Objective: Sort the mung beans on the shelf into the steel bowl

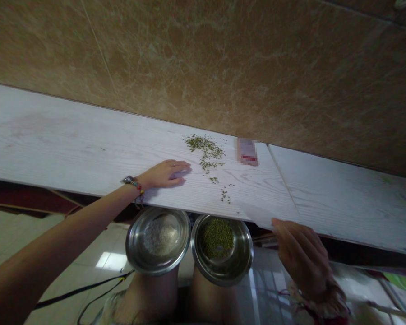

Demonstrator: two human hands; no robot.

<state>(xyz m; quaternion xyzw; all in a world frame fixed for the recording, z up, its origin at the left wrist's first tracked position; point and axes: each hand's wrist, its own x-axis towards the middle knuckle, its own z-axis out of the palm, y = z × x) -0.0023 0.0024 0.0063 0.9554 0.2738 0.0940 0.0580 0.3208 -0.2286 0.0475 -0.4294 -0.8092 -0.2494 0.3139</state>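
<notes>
My left hand (165, 174) lies palm down with its fingers stretched out on the white wood-grain surface, just left of scattered green mung beans (206, 151). My right hand (304, 259) is closed, its fingertips pinching the corner of a thin whitish sheet (257, 214) at the surface's front edge. A few loose beans trail toward that sheet. Below the edge, on my knees, stand two metal bowls. The right bowl (238, 273) contains green beans (218, 237); the left bowl (130, 248) contains small white grains (160, 237), possibly rice.
Behind the surface (71, 140) rises a brown marbled wall (196, 63). A small pixelated packet-like thing (246, 151) lies near the wall, right of the beans. Dark straps (84, 289) hang at lower left above the tiled floor. A green item (402, 282) shows at lower right.
</notes>
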